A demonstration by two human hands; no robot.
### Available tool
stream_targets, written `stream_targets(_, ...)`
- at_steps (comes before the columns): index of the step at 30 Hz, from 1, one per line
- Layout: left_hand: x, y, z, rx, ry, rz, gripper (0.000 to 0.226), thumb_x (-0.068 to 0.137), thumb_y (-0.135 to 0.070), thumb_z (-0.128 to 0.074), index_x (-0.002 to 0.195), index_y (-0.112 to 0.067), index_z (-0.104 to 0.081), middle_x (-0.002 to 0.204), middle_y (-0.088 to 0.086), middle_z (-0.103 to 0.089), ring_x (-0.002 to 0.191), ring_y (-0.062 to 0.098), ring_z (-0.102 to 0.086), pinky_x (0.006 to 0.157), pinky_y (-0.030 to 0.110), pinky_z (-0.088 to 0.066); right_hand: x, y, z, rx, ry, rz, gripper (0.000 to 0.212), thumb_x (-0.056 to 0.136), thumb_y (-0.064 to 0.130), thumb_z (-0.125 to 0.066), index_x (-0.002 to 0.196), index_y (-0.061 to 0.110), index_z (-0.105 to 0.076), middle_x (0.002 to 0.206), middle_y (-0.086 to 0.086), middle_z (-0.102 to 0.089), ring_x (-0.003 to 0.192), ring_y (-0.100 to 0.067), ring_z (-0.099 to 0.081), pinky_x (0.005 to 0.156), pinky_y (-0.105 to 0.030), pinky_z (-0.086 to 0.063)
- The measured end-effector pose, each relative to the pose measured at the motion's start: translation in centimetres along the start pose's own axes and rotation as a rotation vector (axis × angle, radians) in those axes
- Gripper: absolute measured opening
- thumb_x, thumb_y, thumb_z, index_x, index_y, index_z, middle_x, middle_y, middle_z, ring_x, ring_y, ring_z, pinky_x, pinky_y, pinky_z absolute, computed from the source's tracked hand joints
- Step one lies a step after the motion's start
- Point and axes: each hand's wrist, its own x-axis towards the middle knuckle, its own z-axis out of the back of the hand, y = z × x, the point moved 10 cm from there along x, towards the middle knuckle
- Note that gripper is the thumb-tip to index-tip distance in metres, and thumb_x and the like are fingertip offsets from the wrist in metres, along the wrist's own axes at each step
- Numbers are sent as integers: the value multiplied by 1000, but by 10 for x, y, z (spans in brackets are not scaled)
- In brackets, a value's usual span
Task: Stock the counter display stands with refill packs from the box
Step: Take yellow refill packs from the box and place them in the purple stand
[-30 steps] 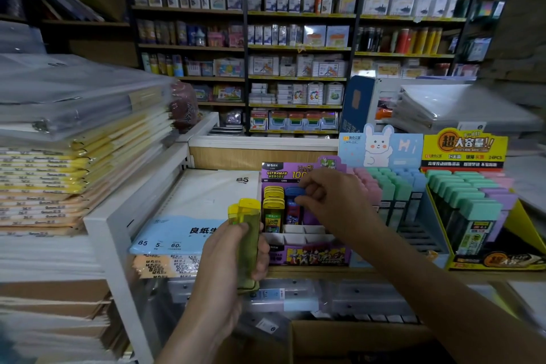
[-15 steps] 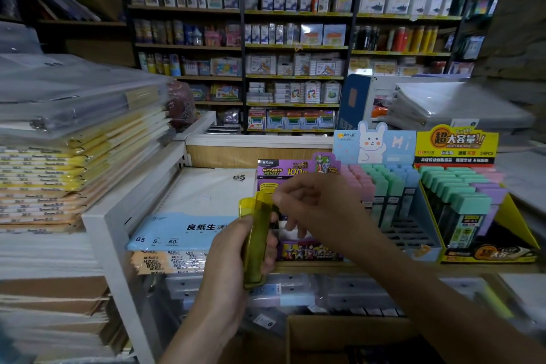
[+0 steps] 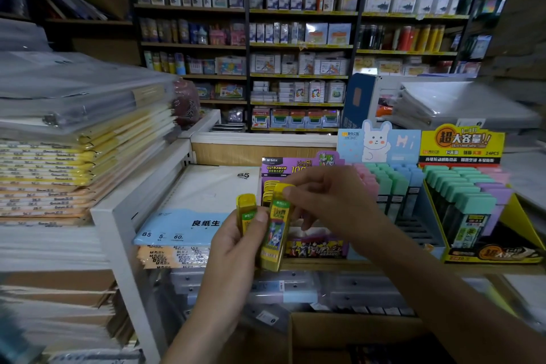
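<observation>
Since half a second before, the right hand (image 3: 334,201) had drawn one yellow pack away from the bundle, so that two packs showed apart where only one narrow edge had been seen. From the head camera, the left hand (image 3: 233,248) gripped the left pack (image 3: 245,210), its thumb curled across the label, while the right hand pinched the cap end of the right pack (image 3: 276,230), whose lower end lay against the left hand's fingers. Both packs were slim, flat cases of translucent yellow plastic with printed labels, held upright just in front of the purple display stand (image 3: 283,167). Three cardboard display stands stood side by side on the counter: the purple one, with a row of yellow caps in its slots; a pale blue rabbit stand (image 3: 381,142) with pink, green and blue cases; and a yellow stand (image 3: 461,145) with green, pink and lilac cases. An open brown cardboard box (image 3: 348,331) sat below the hands, its contents too dark to tell. To the left lay a wrapped B5 paper pad (image 3: 212,189) and a tall stack of plastic-sleeved notebooks (image 3: 59,162).
</observation>
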Motion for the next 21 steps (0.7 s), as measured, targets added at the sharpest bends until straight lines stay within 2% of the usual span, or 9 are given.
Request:
stream_targets(2,3,1,13,-14,-65,20,27,95,-40,-56,99,-23,-76,84,10,-74,73,25,-69,62,35,-53,4,7,10,-53,-48,43,8,88,10,-73,96,9,-75,70,-9,-75,57,-17,-70,53,-30,-59)
stream_targets(5,7,-2,27,-73,-105,12,34,101,-37,-49,95,-19,-78,75,8,-63,59,16,-56,51,29,-48,10,19,22,-152,-125,134,13,88,14,-73,101,12,-75,75,-3,-76,66,-18,-73,64,-34,-63)
stream_targets(7,9,-1,36,-61,-128,13,41,106,-35,-41,97,-20,-78,75,7,-62,58,13,-54,49,25,-46,13,22,26,-204,-163,169,14,89,14,-73,103,13,-75,76,-2,-76,67,-15,-73,67,-36,-63)
stream_targets(11,14,5,45,-59,-125,48,50,108,-37,-31,104,-21,-78,73,4,-60,60,11,-50,54,27,-40,21,19,21,-287,-175,207,16,89,15,-72,105,15,-74,79,-1,-73,71,-15,-71,67,-39,-62)
stream_targets(12,14,6,46,-55,-126,52,50,108,-36,-30,105,-21,-78,73,3,-59,60,11,-50,55,27,-39,22,18,19,-309,-180,220,16,89,16,-72,105,15,-74,80,0,-72,72,-14,-70,68,-36,-62)
stream_targets(16,16,7,48,-67,-128,67,48,107,-32,-32,104,-22,-78,73,2,-58,60,11,-50,58,28,-40,22,20,14,-456,-224,293,16,89,19,-73,104,20,-73,77,13,-63,71,2,-58,66,-12,-51)
stream_targets(21,17,5,44,-128,-110,85,44,107,-25,-34,102,-16,-77,73,3,-57,62,12,-51,63,30,-40,23,19,4,-556,-193,336,15,89,23,-73,103,24,-73,77,17,-63,73,-1,-60,66,-13,-52)
